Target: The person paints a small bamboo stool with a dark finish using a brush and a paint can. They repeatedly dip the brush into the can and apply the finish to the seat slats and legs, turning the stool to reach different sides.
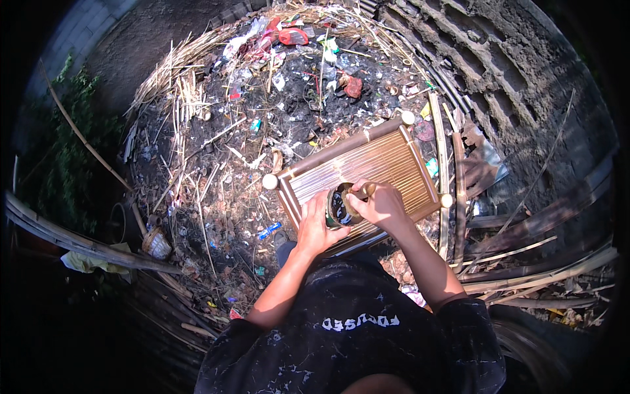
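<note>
Shirt (354, 345): filling six o'clock.
Left hand (315, 224): clasping can (338, 206) over bamboo panel (380, 161), clock centre.
Right hand (383, 205): gripping tan tool (370, 190) at can's mouth.
Litter (293, 37): crowding twelve.
Poles (564, 274): hemming four o'clock.

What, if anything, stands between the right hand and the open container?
Nothing visible: the right hand, gripping a tan brush-like tool, is at the mouth of the container, whose side the left hand holds.

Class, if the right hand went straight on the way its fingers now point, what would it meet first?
The right hand would probably meet the open round container held in the left hand. Depth is unclear, so it might pass over it instead.
</note>
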{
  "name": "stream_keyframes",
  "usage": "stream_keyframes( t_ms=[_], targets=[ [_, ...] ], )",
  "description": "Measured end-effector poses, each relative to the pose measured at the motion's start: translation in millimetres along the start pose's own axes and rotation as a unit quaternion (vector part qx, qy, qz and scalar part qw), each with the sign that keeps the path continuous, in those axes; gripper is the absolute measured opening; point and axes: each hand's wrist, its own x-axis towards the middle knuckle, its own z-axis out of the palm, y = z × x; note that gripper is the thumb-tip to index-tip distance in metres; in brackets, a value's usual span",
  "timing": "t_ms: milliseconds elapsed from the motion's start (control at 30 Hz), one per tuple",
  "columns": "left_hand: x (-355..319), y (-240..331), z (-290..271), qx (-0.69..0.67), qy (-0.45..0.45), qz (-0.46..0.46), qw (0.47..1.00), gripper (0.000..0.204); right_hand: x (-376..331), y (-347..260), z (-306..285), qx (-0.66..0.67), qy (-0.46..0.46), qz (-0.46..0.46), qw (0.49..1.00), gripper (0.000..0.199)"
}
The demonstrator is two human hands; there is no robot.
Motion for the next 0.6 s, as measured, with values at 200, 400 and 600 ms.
stream_keyframes(
  t_ms=[200,400,600],
  targets=[
    [1,5,-1,0.005,-0.019,0.031,0.999,0.106,-9,10,1,0.072,-0.052,-0.002,0.996,0.029],
    [4,0,-4,0.018,-0.061,-0.012,0.998,0.111,-14,23,-17,0.128,-0.033,0.004,0.991,0.026],
    [8,-3,7,0.003,-0.122,-0.013,0.992,0.111,-21,15,-15,0.077,-0.063,-0.019,0.995,0.028]
  ],
)
